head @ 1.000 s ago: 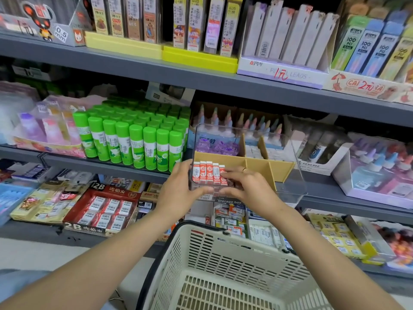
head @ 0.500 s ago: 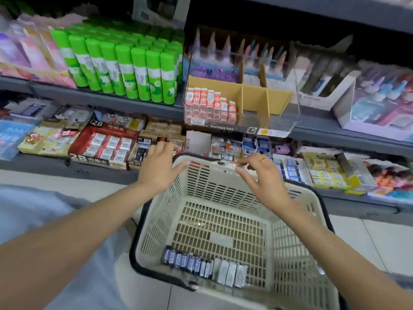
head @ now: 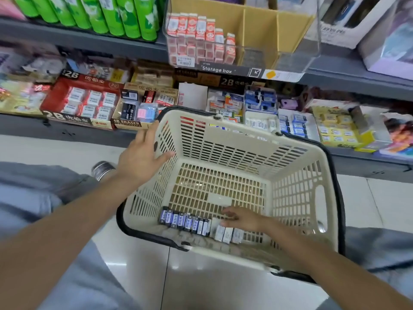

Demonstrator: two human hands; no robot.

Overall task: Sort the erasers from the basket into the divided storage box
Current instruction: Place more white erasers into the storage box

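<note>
Risk: right hand (head: 242, 218), fingers on the white erasers (head: 225, 234), grip unclear, may scatter the row; left hand (head: 143, 154) open on the basket (head: 297, 157) wall.

A stationery shop: stocked shelves (head: 93, 44), shopping basket (head: 297, 151).

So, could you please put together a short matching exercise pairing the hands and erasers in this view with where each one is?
Things:
1. left hand
2. right hand
3. red erasers
4. blue erasers

Places:
A. left compartment of the storage box
B. bottom of the basket, near side
C. on the white erasers in the basket
D. at the basket's left rim

Pairs: 1-D, 2-C, 3-A, 4-B
</note>
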